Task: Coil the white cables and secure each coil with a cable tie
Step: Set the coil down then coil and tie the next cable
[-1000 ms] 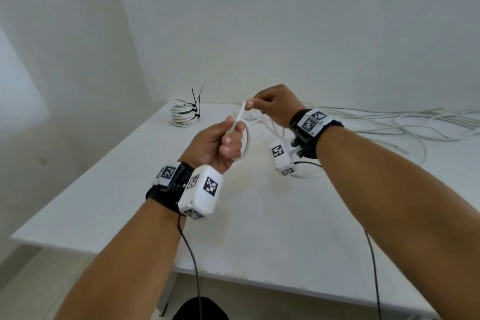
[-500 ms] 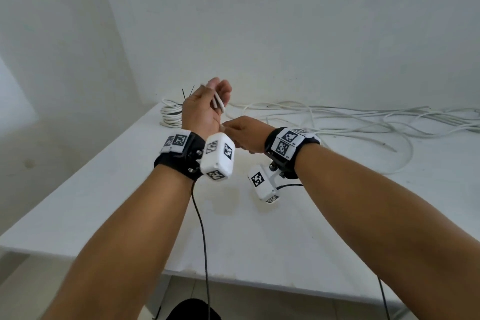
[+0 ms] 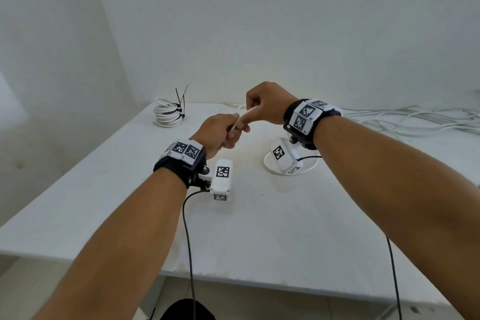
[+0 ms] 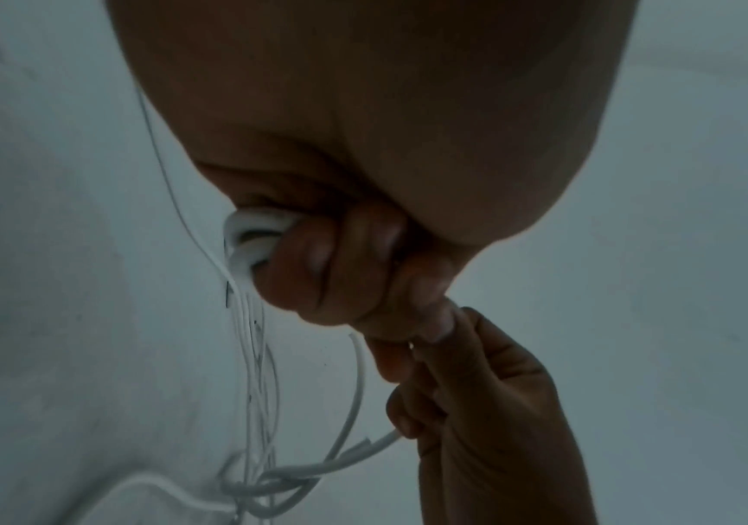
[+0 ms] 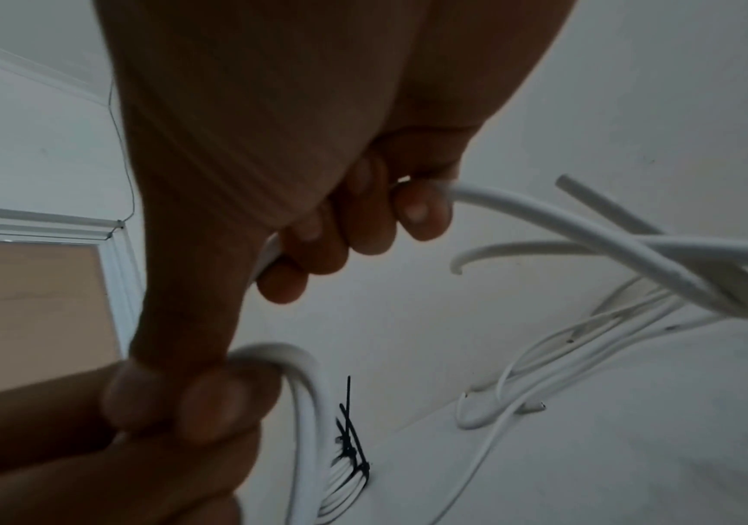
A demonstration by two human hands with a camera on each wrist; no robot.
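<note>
Both hands meet above the middle of the white table [image 3: 130, 202]. My left hand [image 3: 220, 132] is curled round small loops of a white cable [image 4: 250, 234]. My right hand [image 3: 262, 106] sits just above and right of it, fingers curled round the same cable [image 5: 565, 227], which runs off towards the loose cables. A short stretch of cable [image 3: 242, 118] shows between the two hands. A finished coil [image 3: 167, 115] bound with black cable ties [image 3: 180, 101] lies at the table's far left corner.
A tangle of loose white cables [image 3: 415, 119] spreads over the far right of the table. One cable loop [image 3: 270, 166] lies on the table under my right wrist. Walls close off the far and left sides. The table's front edge is near me.
My left hand has come down from its raised position. My right hand has risen above and right of it, with the cable drawn between them.
</note>
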